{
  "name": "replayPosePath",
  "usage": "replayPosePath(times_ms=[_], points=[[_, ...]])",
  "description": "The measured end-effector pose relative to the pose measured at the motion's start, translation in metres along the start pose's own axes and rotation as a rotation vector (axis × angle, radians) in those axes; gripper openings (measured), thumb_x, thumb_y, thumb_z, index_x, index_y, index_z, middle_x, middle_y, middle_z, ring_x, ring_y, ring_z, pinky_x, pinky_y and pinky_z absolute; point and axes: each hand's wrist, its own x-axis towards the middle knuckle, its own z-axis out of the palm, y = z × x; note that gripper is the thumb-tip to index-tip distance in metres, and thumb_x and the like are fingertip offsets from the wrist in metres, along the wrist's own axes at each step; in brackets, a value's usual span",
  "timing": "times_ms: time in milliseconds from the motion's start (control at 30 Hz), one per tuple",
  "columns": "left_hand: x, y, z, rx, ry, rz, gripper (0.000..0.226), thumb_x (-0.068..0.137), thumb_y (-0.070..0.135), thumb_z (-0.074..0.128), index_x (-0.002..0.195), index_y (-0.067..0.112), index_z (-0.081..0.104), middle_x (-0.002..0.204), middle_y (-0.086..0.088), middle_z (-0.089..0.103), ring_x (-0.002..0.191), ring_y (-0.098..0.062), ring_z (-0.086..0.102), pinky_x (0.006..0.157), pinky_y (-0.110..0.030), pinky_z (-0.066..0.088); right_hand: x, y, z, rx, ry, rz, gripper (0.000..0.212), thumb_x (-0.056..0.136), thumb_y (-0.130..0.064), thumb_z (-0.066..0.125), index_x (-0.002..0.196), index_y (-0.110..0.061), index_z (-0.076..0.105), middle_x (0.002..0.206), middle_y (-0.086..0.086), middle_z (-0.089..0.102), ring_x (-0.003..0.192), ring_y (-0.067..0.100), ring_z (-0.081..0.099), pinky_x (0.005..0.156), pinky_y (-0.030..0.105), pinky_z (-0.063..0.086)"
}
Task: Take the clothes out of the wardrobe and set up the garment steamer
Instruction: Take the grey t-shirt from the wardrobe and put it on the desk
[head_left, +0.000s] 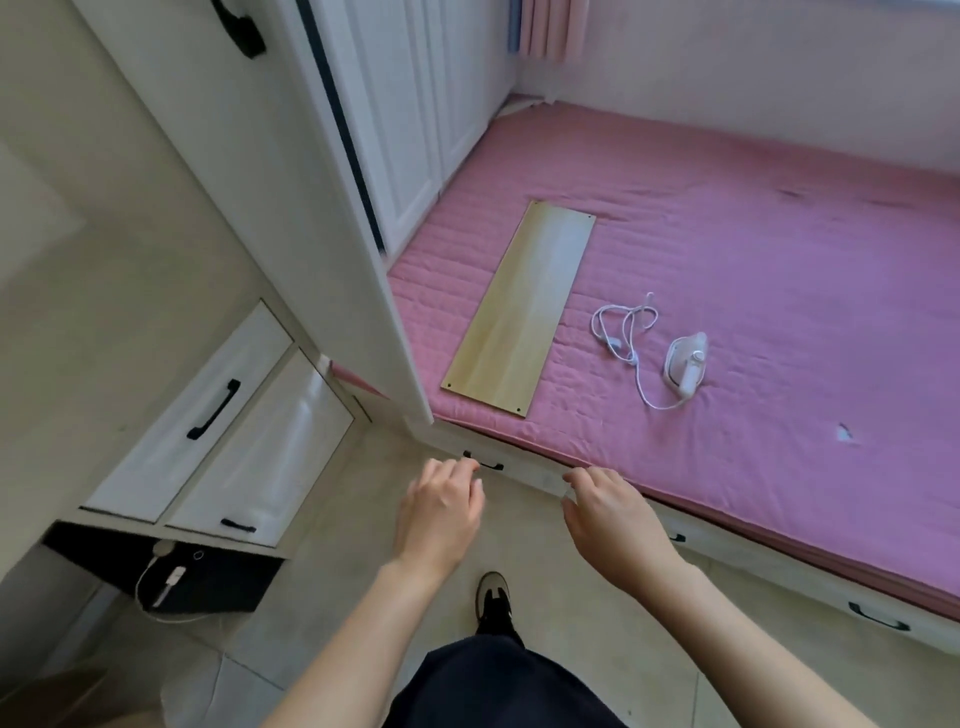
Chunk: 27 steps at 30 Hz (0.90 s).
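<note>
A small white garment steamer (687, 365) lies on the pink bed (779, 291), its white cord (626, 332) coiled to its left. A long pale wooden board (522, 306) lies on the bed beside it. The white wardrobe (270, 171) rises at the left, with a black handle (240, 26) near the top. No clothes are in sight. My left hand (441, 514) and my right hand (608, 519) hover over the floor in front of the bed's edge, fingers relaxed and pointing down, holding nothing.
White drawers with black handles (213, 410) stand at the lower left, above a dark box with a white charger and cable (166, 577). The bed base has drawers with black handles (483, 462). Pink curtains (556, 26) hang at the back. My shoe (493, 597) is on the tiled floor.
</note>
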Motion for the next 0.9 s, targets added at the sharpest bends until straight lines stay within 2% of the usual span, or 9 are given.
replayPosePath(times_ms=[67,200,333,500,633,900], points=[[0.03,-0.002,-0.006,0.025,0.015,0.014,0.026,0.095,0.026,0.047,0.116,0.019,0.062,0.107,0.005,0.068,0.104,-0.019,0.055,0.084,-0.034,0.046,0.031,-0.001,-0.009,-0.011,0.018,-0.006,0.014,0.085,-0.015,0.057,0.096,-0.008,0.062,0.085,0.008,0.063,0.083,0.032,0.06,0.071,0.039,0.051],[0.082,-0.005,-0.013,0.038,0.037,0.024,0.025,0.095,0.023,0.047,0.114,0.016,0.062,0.107,0.001,0.068,0.099,-0.021,0.056,0.083,-0.035,0.046,0.081,0.006,-0.027,0.003,0.024,-0.003,0.022,0.091,-0.017,0.049,0.108,-0.008,0.061,0.098,0.009,0.064,0.094,0.032,0.058,0.08,0.04,0.049],[0.122,-0.003,-0.018,0.053,0.06,0.04,0.026,0.096,0.023,0.047,0.116,0.017,0.061,0.107,0.002,0.068,0.099,-0.017,0.056,0.084,-0.031,0.044,0.121,0.018,-0.036,0.003,0.003,-0.03,0.027,0.095,-0.02,0.046,0.117,-0.009,0.057,0.108,0.009,0.063,0.103,0.03,0.056,0.086,0.038,0.047],[0.163,0.004,-0.02,0.074,0.064,0.005,0.029,0.097,0.024,0.045,0.122,0.017,0.058,0.111,0.003,0.066,0.101,-0.014,0.054,0.085,-0.025,0.042,0.173,0.034,-0.047,-0.001,-0.017,-0.09,0.03,0.097,-0.022,0.043,0.122,-0.011,0.054,0.112,0.007,0.061,0.105,0.028,0.054,0.087,0.035,0.046],[0.2,0.013,-0.018,0.076,0.097,-0.072,0.032,0.098,0.021,0.043,0.127,0.016,0.056,0.114,0.003,0.066,0.102,-0.014,0.052,0.085,-0.024,0.04,0.226,0.048,-0.061,-0.025,-0.029,-0.208,0.03,0.098,-0.025,0.042,0.123,-0.011,0.053,0.115,0.006,0.062,0.107,0.027,0.055,0.088,0.035,0.048],[0.279,0.04,-0.026,0.117,0.221,-0.293,0.028,0.099,0.024,0.041,0.12,0.018,0.058,0.107,0.006,0.066,0.095,-0.011,0.052,0.08,-0.024,0.046,0.336,0.077,-0.106,-0.07,-0.049,-0.445,0.028,0.099,-0.027,0.039,0.117,-0.012,0.053,0.112,0.004,0.061,0.105,0.025,0.056,0.086,0.035,0.049]])
